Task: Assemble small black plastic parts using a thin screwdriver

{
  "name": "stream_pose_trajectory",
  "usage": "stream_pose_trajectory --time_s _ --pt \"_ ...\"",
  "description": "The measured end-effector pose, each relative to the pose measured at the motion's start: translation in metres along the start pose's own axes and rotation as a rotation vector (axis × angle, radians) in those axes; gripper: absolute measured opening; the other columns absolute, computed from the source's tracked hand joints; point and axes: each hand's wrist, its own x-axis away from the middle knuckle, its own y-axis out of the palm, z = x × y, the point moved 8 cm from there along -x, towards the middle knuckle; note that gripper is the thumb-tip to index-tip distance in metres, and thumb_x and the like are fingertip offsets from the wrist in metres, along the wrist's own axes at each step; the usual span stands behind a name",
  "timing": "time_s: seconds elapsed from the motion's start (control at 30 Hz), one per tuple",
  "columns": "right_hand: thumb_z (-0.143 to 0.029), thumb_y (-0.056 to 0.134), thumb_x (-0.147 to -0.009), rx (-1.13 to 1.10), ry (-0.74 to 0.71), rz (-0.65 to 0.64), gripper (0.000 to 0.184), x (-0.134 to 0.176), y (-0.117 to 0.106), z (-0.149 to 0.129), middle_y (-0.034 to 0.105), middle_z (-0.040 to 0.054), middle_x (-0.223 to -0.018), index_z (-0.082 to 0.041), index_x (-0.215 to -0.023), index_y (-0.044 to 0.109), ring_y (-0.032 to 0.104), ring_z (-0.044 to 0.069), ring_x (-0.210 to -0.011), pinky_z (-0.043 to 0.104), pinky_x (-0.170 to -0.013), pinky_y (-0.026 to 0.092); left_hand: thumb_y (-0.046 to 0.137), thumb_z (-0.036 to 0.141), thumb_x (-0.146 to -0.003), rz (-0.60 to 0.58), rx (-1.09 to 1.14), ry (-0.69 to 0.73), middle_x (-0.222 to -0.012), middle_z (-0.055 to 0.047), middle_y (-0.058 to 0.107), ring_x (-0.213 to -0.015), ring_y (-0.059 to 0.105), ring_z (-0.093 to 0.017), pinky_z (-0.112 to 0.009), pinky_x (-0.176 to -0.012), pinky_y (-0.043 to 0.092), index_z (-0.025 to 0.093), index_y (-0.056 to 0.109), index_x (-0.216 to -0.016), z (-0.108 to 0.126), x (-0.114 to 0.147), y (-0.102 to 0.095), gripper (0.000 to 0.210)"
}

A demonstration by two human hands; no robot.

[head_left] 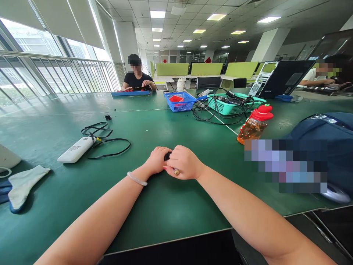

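Observation:
My left hand [157, 159] rests low over the green table, its fingers closed around a small black object [167, 156] that is mostly hidden. Against it, my right hand [184, 162] is closed in a fist on a thin rod-like thing whose round, brass-coloured end [176, 171] pokes out below the fingers. The rest of that rod is covered, so its kind does not show. Both hands touch or nearly touch each other. A pale bangle [137, 179] circles my left wrist.
Left lie a white power bank [76, 150] with a black cable [121, 140] and a glove [26, 186]. Ahead stand a blue basket [180, 106] and a green basket [227, 109] of cables. Right are a red-capped bottle [253, 127] and a dark bag [331, 136]. Other people sit beyond.

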Motion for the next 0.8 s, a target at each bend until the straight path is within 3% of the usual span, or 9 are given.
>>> stream_pose_trajectory --time_s 0.37,0.5,0.63,0.8 --pt "-0.032 0.048 -0.092 0.026 -0.091 -0.088 0.040 -0.001 0.032 -0.023 0.050 0.0004 -0.052 -0.020 -0.055 0.058 0.033 0.014 -0.054 0.032 -0.062 0.028 0.060 0.022 -0.072 -0.014 -0.001 0.034 -0.117 -0.003 0.066 -0.114 0.054 -0.026 -0.043 -0.106 0.040 0.025 0.060 -0.111 0.002 0.002 0.001 0.039" --pt "-0.029 0.046 -0.093 -0.008 -0.037 -0.057 0.041 -0.001 0.023 -0.013 0.049 0.0004 -0.053 -0.019 -0.055 0.056 0.036 0.014 -0.055 0.031 -0.062 0.028 0.062 0.025 -0.072 -0.013 -0.012 0.041 -0.117 -0.005 0.066 -0.114 0.055 -0.027 -0.043 -0.105 0.041 0.024 0.062 -0.107 -0.003 0.000 0.006 0.034" --pt "-0.026 0.041 -0.094 -0.126 0.195 0.022 0.041 0.007 0.002 0.020 0.047 -0.0005 -0.052 -0.019 -0.054 0.050 0.036 0.013 -0.053 0.030 -0.060 0.029 0.059 0.033 -0.081 -0.004 -0.008 0.025 -0.115 -0.006 0.067 -0.116 0.054 -0.028 -0.046 -0.105 0.041 0.023 0.062 -0.105 -0.006 0.000 0.006 0.026" --pt "-0.044 0.036 -0.098 -0.482 0.720 0.227 0.054 0.037 -0.003 0.075 0.048 -0.0007 -0.052 -0.020 -0.051 0.047 0.044 0.011 -0.052 0.027 -0.059 0.036 0.062 0.042 -0.082 -0.010 0.011 -0.037 -0.117 -0.005 0.066 -0.116 0.054 -0.029 -0.048 -0.105 0.042 0.025 0.061 -0.111 -0.004 0.000 0.000 0.034"
